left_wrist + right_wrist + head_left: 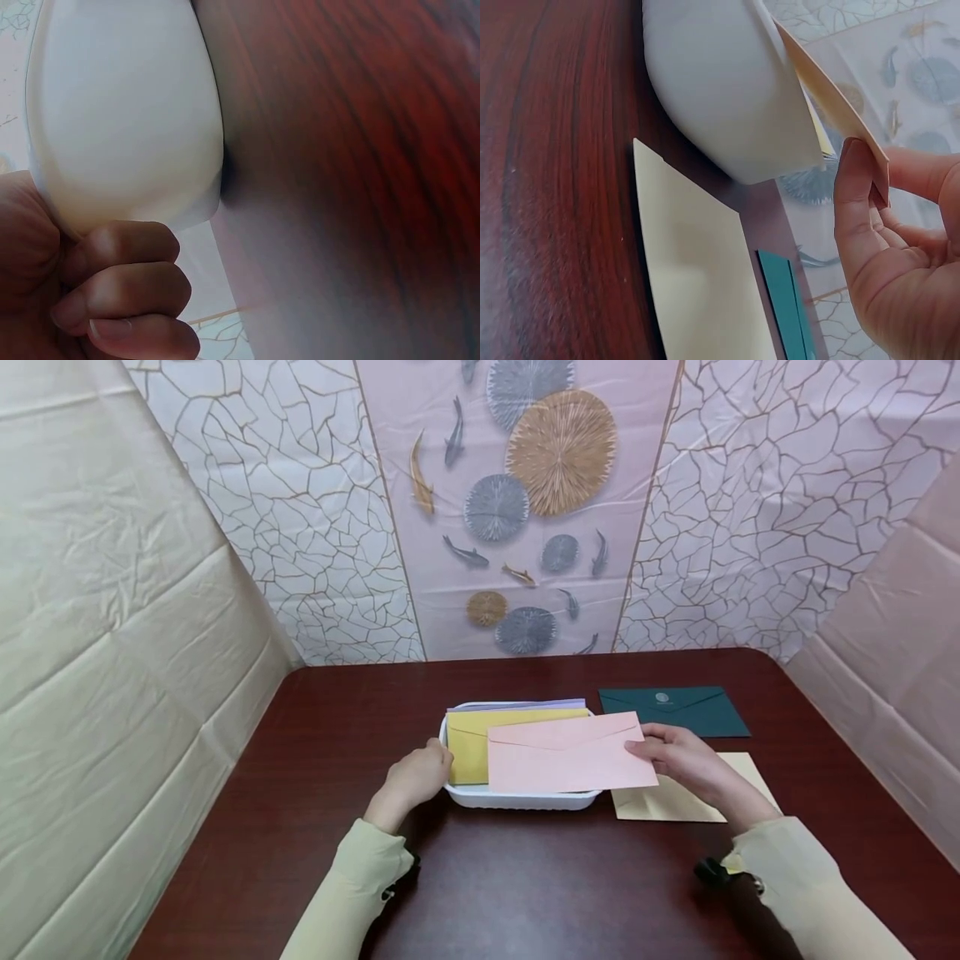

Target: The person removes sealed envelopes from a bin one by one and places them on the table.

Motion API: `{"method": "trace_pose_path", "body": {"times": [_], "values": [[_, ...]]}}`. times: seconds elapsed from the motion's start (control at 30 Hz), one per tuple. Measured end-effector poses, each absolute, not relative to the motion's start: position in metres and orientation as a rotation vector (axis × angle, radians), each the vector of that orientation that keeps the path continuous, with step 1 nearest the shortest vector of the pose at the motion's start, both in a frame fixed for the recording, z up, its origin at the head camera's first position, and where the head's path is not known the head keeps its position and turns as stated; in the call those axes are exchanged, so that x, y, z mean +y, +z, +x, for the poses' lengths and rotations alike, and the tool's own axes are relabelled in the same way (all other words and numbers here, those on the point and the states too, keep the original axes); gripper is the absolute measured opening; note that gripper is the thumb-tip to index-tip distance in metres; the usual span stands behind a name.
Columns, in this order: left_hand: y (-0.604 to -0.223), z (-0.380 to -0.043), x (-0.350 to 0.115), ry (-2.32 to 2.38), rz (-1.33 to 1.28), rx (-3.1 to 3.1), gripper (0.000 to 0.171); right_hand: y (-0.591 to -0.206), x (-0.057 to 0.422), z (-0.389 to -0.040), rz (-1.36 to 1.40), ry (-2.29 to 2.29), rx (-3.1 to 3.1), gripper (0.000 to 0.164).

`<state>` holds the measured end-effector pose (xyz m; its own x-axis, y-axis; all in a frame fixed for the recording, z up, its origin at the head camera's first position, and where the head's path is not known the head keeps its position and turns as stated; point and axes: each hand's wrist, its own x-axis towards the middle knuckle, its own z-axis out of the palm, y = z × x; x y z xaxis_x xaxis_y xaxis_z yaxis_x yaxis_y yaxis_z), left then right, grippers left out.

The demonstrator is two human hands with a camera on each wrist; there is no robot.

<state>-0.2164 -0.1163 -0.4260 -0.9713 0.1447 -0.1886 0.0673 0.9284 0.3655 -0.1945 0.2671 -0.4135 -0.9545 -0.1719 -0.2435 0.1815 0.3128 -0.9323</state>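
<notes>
A pink envelope (566,756) is pinched at its right end between the thumb and fingers of my right hand (682,760). It hangs over the right part of a white basket (525,800), partly covering a yellow envelope (467,756) inside. Behind the yellow one, a thin purple edge (555,702) shows. My left hand (422,772) grips the basket's left end; in the left wrist view its fingers (135,289) curl at the rim of the white basket (127,112). The right wrist view shows the pink envelope (840,97) edge-on, above the basket's side.
Right of the basket, a cream envelope (652,806) lies on the dark red table (525,877), partly under my right hand and forearm. Beyond it lies a dark green envelope (675,714) with a round emblem. A patterned cloth (525,568) hangs behind the table.
</notes>
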Motion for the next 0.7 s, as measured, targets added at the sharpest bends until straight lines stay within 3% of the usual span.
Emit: {"method": "trace_pose_path", "body": {"times": [0.7], "values": [[-0.426,-0.221,-0.126,0.524,0.149,2.872,0.038,-0.408,0.341,-0.144,0.075,-1.799,2.232,0.074]]}}
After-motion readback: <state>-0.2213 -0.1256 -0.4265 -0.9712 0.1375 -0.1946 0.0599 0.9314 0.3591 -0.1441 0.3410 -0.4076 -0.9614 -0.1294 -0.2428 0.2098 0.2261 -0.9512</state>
